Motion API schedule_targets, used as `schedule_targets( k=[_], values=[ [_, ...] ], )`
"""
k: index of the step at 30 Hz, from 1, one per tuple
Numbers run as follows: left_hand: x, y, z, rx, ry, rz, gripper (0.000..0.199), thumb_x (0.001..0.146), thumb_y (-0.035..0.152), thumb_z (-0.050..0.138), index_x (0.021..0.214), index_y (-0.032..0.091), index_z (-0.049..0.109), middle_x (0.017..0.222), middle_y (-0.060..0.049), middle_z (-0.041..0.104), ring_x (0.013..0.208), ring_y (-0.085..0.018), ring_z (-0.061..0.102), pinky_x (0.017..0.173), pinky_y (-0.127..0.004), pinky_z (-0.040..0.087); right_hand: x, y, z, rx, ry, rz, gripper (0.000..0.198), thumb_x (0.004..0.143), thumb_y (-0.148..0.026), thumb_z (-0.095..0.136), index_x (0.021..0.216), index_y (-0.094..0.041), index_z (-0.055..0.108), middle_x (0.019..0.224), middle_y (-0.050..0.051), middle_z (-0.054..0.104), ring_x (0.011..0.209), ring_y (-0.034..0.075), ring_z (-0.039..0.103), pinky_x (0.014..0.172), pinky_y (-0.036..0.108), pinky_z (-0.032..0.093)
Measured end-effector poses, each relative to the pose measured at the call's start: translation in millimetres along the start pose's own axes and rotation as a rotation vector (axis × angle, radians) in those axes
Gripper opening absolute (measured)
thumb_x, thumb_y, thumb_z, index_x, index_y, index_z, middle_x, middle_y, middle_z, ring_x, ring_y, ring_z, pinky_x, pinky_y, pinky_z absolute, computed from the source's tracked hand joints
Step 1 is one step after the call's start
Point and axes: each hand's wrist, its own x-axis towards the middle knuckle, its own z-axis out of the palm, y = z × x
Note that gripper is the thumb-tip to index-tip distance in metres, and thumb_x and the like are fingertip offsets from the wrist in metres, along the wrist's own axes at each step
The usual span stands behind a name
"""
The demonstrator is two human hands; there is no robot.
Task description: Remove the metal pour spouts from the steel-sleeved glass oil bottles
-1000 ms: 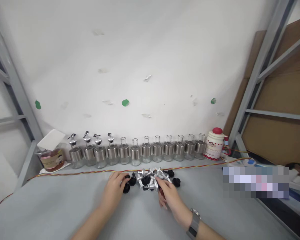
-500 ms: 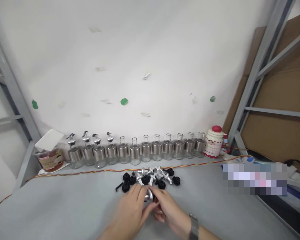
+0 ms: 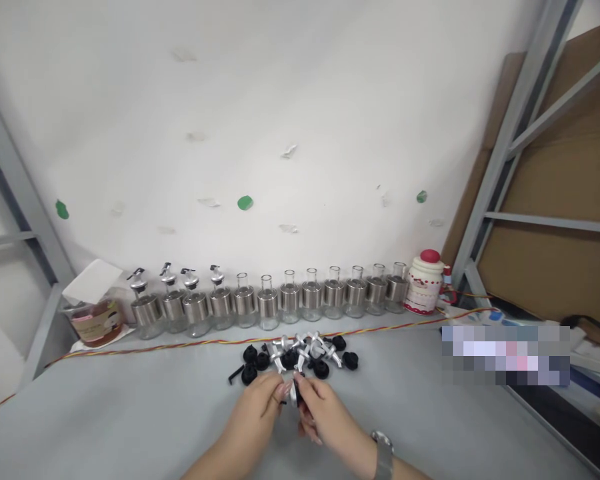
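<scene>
Low over the grey table, my right hand (image 3: 327, 408) closes its thumb and fingers round a bottle pourer (image 3: 294, 393) with a silver cap and a black base. My left hand (image 3: 257, 408) meets it from the other side, fingers pinched at the pourer's spout end, where a small black tip pokes out. Fingers cover much of the pourer. Just beyond my hands lies a loose pile of silver pourer spouts (image 3: 300, 347) and black stoppers (image 3: 321, 369). A small black lever (image 3: 235, 375) lies at the pile's left.
Along the wall stands a row of glass bottles with steel bands (image 3: 311, 293); the leftmost several carry pourers (image 3: 217, 273). A red-and-yellow twisted wire (image 3: 190, 343) crosses the table before them. A plastic tub (image 3: 97, 327) stands left, a cream jar (image 3: 424, 287) right.
My left hand has drawn back slightly to the left, and its fingers have shifted on the pourer. The pourer has turned in my right hand. The camera view has shifted slightly.
</scene>
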Motion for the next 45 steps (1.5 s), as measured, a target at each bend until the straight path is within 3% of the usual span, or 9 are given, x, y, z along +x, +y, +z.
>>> schedule_targets(
  k=[8,14,17,20,25,29,34,40,45],
  values=[
    [10,-8,1,-0.238,-0.183,-0.183,0.049,0.075,0.064,0.025,0.064,0.019,0.042,0.043,0.008,0.033,0.034,-0.009,0.034,0.036,-0.022,0.033,-12,-10,-9,-0.517,0.06,-0.353,0.035,0.086,-0.045,0.03,0.066,-0.019,0.043,0.054,-0.002,0.045,0.052,0.012,0.043,0.051,0.024,0.033],
    [3,-1,1,-0.233,-0.197,-0.15,0.043,0.081,0.055,0.021,0.062,0.02,0.038,0.044,0.005,0.037,0.038,-0.012,0.04,0.04,-0.026,0.037,-21,-29,-25,-0.757,-0.047,-0.658,0.028,0.089,-0.034,0.028,0.067,-0.02,0.04,0.066,0.0,0.046,0.062,0.013,0.042,0.059,0.025,0.031],
    [-5,1,0,0.119,0.033,0.113,0.032,0.086,0.036,0.026,0.064,0.019,0.043,0.064,-0.003,0.048,0.062,-0.016,0.047,0.058,-0.03,0.038,-17,-26,-23,-0.588,-0.067,-0.544,0.031,0.088,-0.04,0.03,0.066,-0.02,0.041,0.061,-0.002,0.044,0.058,0.012,0.042,0.055,0.023,0.033],
    [-8,2,-4,0.629,0.15,0.407,0.024,0.084,0.017,0.03,0.068,0.019,0.047,0.07,-0.004,0.053,0.065,-0.019,0.047,0.057,-0.03,0.035,-9,-15,-13,-0.267,-0.078,-0.287,0.039,0.082,-0.055,0.031,0.066,-0.02,0.041,0.048,-0.006,0.038,0.041,0.009,0.038,0.04,0.021,0.032],
    [-7,-1,-6,0.87,0.16,0.506,0.019,0.082,0.012,0.035,0.072,0.02,0.048,0.068,-0.003,0.052,0.064,-0.02,0.047,0.053,-0.029,0.034,2,-1,0,0.066,-0.083,-0.011,0.053,0.062,-0.073,0.039,0.059,-0.021,0.038,0.035,-0.012,0.029,0.026,0.006,0.028,0.028,0.019,0.029],
    [-7,-6,-2,0.687,0.101,0.483,0.022,0.084,0.011,0.029,0.073,0.018,0.047,0.072,-0.004,0.052,0.067,-0.019,0.047,0.058,-0.029,0.035,0,-5,-3,0.008,-0.067,-0.029,0.055,0.056,-0.076,0.042,0.061,-0.02,0.039,0.032,-0.013,0.027,0.025,0.005,0.025,0.029,0.019,0.028],
    [-8,-3,2,0.201,0.051,0.296,0.03,0.088,0.028,0.026,0.068,0.018,0.045,0.068,-0.002,0.049,0.067,-0.015,0.045,0.063,-0.026,0.035,-11,-12,-10,-0.197,-0.061,-0.217,0.045,0.076,-0.061,0.037,0.064,-0.019,0.043,0.041,-0.01,0.029,0.033,0.005,0.027,0.036,0.019,0.025],
    [-1,4,-2,-0.423,-0.182,-0.185,0.038,0.078,0.052,0.039,0.063,0.018,0.044,0.052,0.005,0.035,0.044,-0.008,0.029,0.04,-0.019,0.024,-20,-21,-14,-0.504,-0.046,-0.378,0.038,0.087,-0.045,0.029,0.063,-0.018,0.041,0.051,-0.005,0.037,0.048,0.009,0.036,0.046,0.021,0.029],
    [4,-1,-4,-0.532,-0.362,-0.287,0.042,0.071,0.061,0.037,0.065,0.02,0.041,0.04,0.01,0.025,0.032,-0.007,0.019,0.031,-0.02,0.019,-25,-31,-20,-0.777,-0.075,-0.614,0.03,0.088,-0.036,0.03,0.065,-0.019,0.039,0.06,-0.002,0.043,0.056,0.011,0.039,0.054,0.023,0.03]
  ],
)
